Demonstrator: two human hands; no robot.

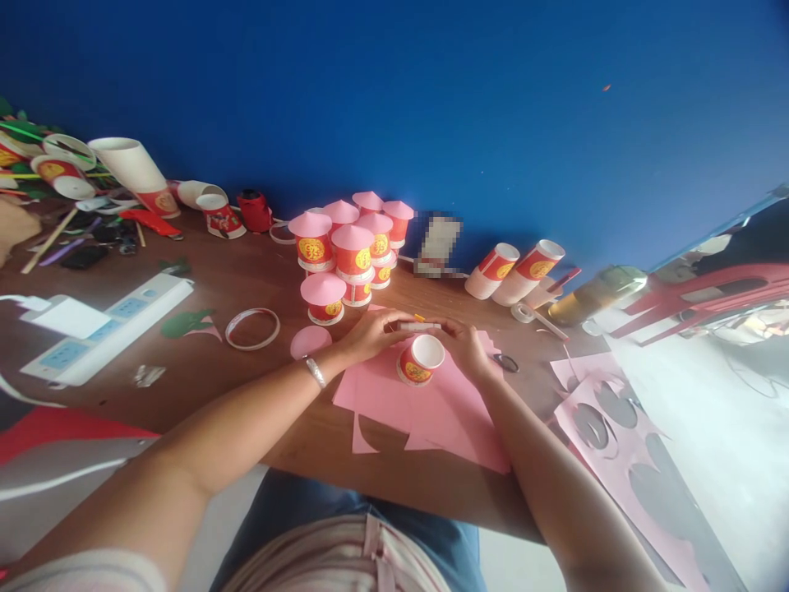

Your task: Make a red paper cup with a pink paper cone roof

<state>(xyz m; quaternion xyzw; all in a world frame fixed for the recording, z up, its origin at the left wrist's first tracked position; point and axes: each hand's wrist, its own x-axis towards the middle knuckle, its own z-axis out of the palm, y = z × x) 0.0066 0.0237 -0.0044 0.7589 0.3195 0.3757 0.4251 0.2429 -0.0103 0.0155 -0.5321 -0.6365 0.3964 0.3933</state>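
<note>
My left hand [377,330], with a silver bracelet on its wrist, and my right hand [463,344] meet above pink paper sheets [382,395]. Between their fingertips they hold a small white flat object [420,326] with a bit of yellow at its edge; its kind is not clear. Just in front of it a short red and white paper cup [415,370] with a yellow print stands on the paper, its open mouth up. A pink paper disc [311,341] lies left of my left hand.
Several cups with pink cone roofs [354,252] stand stacked near the blue wall. A power strip [111,329] and a paper ring [252,329] lie left. Stacked cups [528,271], a tape roll [523,312] and cut pink scraps [616,444] are right.
</note>
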